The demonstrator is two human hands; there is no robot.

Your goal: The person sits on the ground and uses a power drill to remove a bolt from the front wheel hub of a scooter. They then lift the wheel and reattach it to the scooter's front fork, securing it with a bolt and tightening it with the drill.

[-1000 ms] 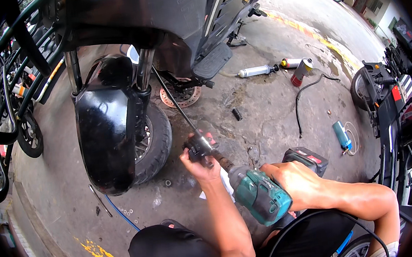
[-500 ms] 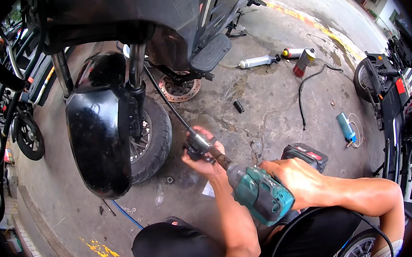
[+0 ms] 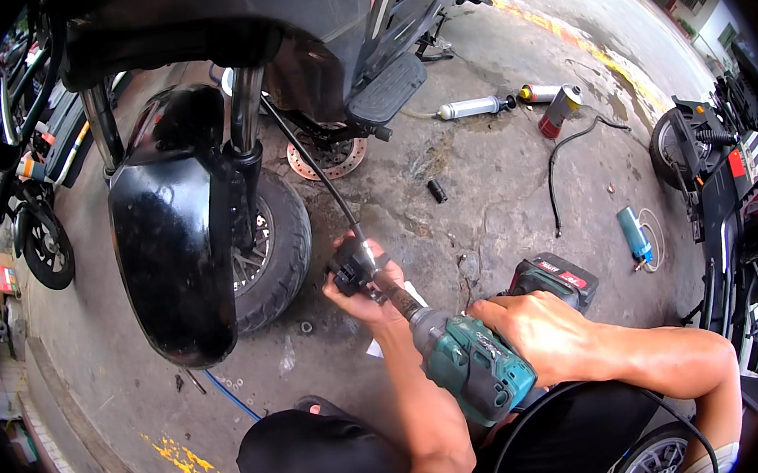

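My left hand (image 3: 367, 308) is closed around a dark brake caliper (image 3: 344, 271), with a bright metal fitting on it. From the fitting a black hose (image 3: 319, 171) runs up toward the scooter. My right hand (image 3: 536, 335) grips a teal cordless impact wrench (image 3: 476, 368) by its handle; a black battery pack (image 3: 554, 282) shows beyond the knuckles. The wrench's worn socket (image 3: 400, 299) points at the caliper and meets its fitting. My fingers partly cover the contact, so the bolt itself is hidden.
The scooter's black front fender (image 3: 170, 264) and front tyre (image 3: 286, 258) stand just left of my hands. On the ground lie a loose socket (image 3: 436, 191), a syringe (image 3: 471, 108), a spray can (image 3: 559, 113), a black hose piece (image 3: 556, 185) and a blue cylinder (image 3: 635, 237).
The caliper and my left hand have shifted slightly left and turned a little. The impact wrench and my right hand have moved slightly left with them, and both grips are kept.
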